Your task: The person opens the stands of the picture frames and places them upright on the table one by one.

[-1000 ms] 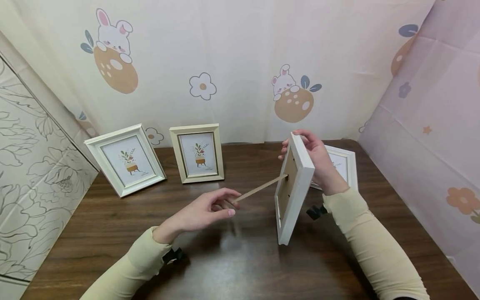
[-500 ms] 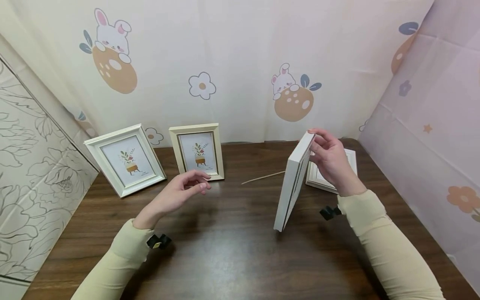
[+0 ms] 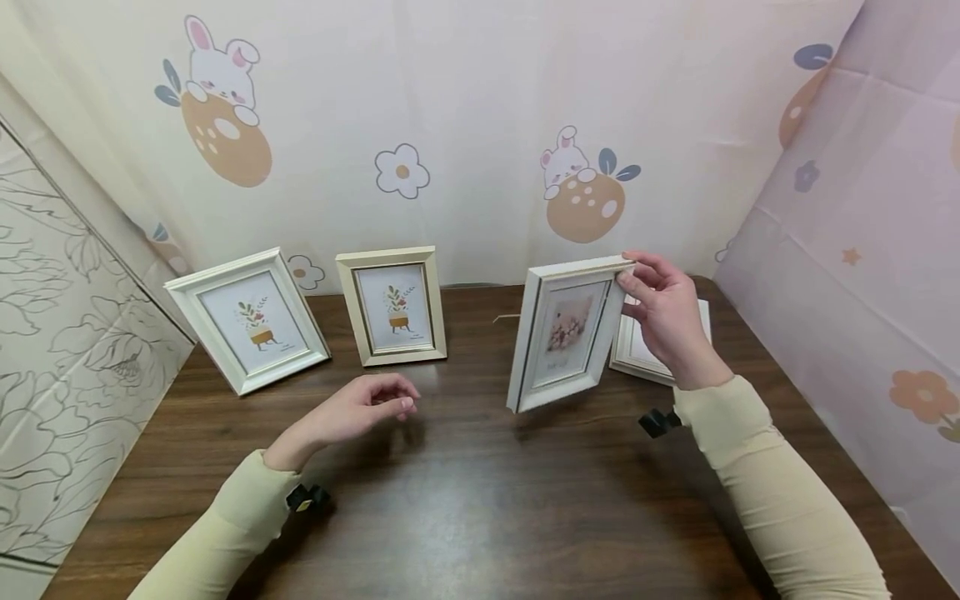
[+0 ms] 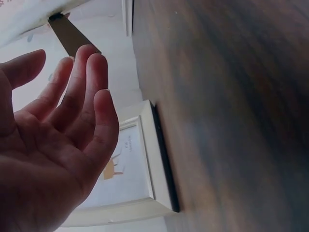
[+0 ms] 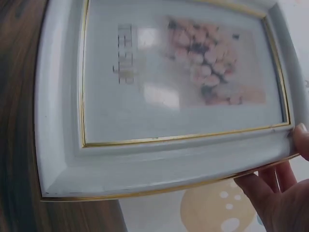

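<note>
My right hand pinches the upper right corner of a white picture frame, thumb on the front and fingers behind. In the right wrist view the picture frame has a thin gold line round a print of pink blossoms. Its front is turned toward me, angled to the left, and its lower edge is close over the table. The support leg sticks out behind it; the left wrist view also catches this leg. Fingers loosely bent, my left hand holds nothing, in front of a cream picture frame.
On the left a pale white picture frame leans back on the dark wooden table. Another white picture frame stands partly hidden behind my right hand. A patterned curtain hangs along the table's back edge.
My left hand has let go of the support leg and drawn back left. My right hand has turned the picture frame from its back to its front and shifted right.
</note>
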`<state>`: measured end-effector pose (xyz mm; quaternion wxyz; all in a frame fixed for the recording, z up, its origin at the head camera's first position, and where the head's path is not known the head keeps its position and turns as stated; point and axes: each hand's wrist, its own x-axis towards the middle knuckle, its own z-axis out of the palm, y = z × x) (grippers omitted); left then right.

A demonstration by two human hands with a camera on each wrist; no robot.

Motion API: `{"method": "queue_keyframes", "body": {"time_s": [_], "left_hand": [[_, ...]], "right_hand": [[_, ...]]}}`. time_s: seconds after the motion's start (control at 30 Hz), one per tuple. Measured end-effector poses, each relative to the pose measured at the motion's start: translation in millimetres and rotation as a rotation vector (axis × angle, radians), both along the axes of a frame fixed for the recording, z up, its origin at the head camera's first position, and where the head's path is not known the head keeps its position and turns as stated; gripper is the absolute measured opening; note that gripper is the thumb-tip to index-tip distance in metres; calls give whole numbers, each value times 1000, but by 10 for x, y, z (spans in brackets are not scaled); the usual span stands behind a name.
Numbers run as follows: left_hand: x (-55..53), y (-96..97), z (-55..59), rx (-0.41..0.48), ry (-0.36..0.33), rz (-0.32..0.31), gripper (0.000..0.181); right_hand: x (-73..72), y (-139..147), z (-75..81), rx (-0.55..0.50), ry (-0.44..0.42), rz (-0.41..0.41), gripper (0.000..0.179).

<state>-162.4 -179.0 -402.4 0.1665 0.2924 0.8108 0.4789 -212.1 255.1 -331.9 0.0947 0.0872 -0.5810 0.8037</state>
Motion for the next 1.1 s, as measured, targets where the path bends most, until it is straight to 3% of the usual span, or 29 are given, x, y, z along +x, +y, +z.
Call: {"method": "queue_keyframes", "body": {"time_s": [0.4,0.7,0.93,1.1], "left_hand": [[53,-18,-76,-80,-80,-66,23],[65,-40,-83,-88,-93,-80,23],[50,-16,-90,-76,-79,-84,23],[39,7,-75,-60,-69,-70,23]], "right_hand": [[-158,-248,-108,10,-45,-124,27],[-251,-408,-172,152,-89,-208,38],[-287,-424,-242,150,-122,-161,40],[-291,-391,-272,213,-129,-129,41]]}}
